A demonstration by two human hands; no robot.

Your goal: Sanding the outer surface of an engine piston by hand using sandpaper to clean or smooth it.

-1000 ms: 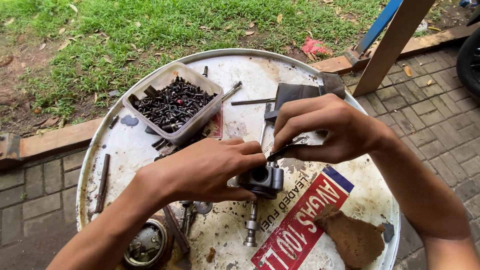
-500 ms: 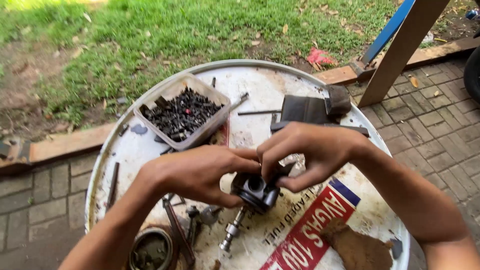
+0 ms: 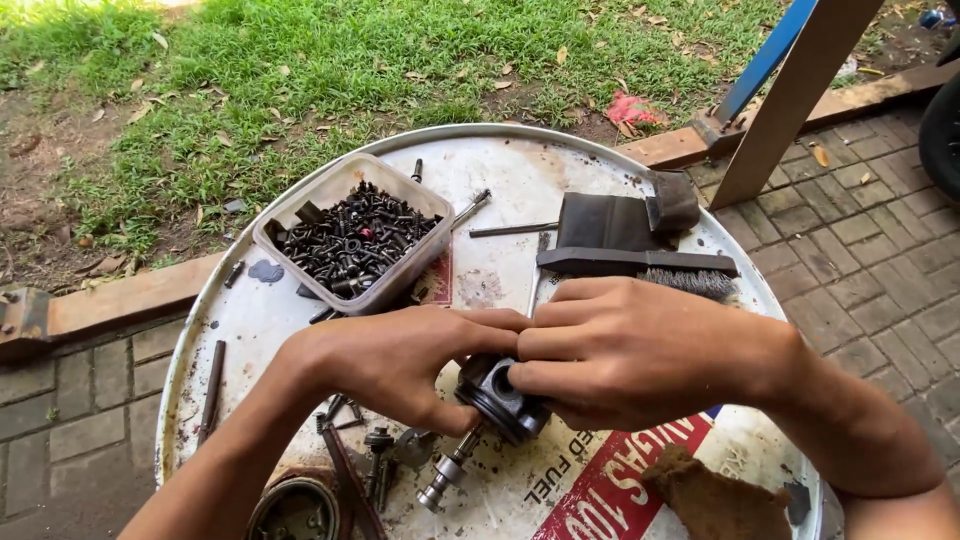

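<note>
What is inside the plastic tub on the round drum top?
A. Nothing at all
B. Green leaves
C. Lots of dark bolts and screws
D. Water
C: the plastic tub on the white drum top is filled with a heap of dark bolts and screws, beyond both hands.

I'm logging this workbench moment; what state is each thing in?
Left hand: gripping the dark metal piston.
Right hand: gripping the piston too.
Clear plastic tub: lidless, full of dark bolts.
Wire brush: lying flat on the white drum top.
</note>
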